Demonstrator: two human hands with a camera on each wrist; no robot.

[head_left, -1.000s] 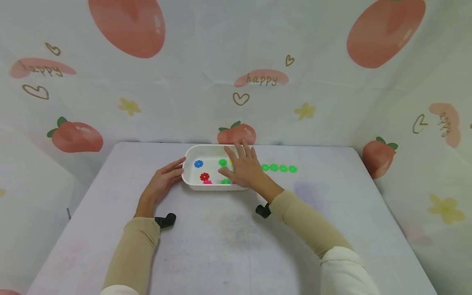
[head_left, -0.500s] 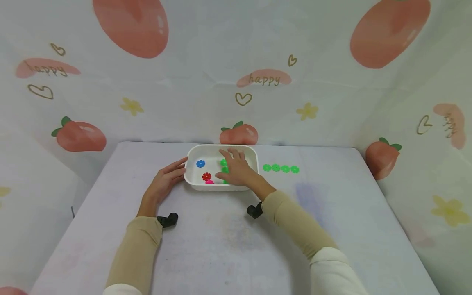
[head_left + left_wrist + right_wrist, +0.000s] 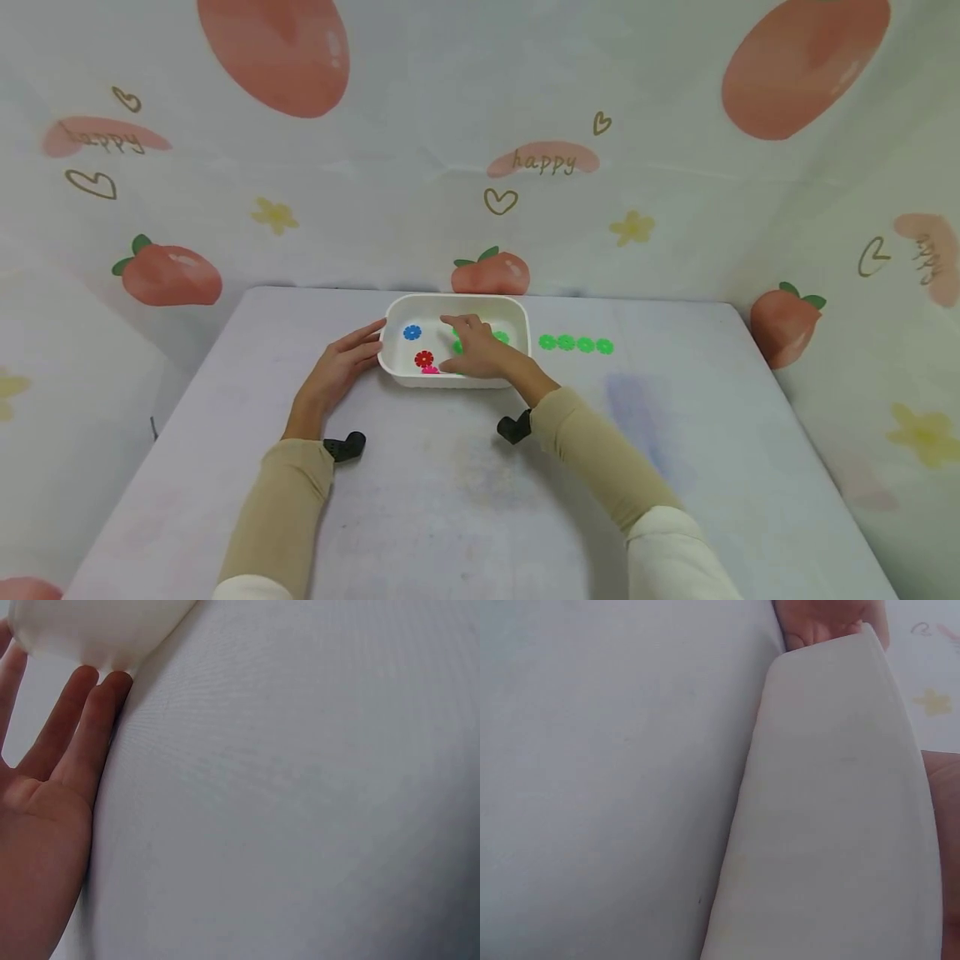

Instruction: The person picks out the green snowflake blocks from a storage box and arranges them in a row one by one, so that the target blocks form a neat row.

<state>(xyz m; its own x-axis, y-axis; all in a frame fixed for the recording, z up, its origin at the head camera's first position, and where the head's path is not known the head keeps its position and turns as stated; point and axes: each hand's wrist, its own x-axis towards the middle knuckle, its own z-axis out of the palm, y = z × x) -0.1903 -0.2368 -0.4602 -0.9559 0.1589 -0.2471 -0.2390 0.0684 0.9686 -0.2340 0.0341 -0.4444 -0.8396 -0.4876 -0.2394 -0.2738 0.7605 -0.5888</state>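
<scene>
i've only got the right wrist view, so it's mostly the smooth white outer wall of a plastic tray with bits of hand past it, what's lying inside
Observer: The head view shows small flower-shaped pieces inside the white rectangular plastic tray: a blue flower-shaped piece, a red flower-shaped piece, a pink flower-shaped piece and some green ones, partly hidden by the right hand.

Operator: ok, anything past the tray's right end, my view doesn't get there

Observer: Yes, the head view shows a straight row of four green flower-shaped pieces on the pale table, just right of the tray.
</scene>
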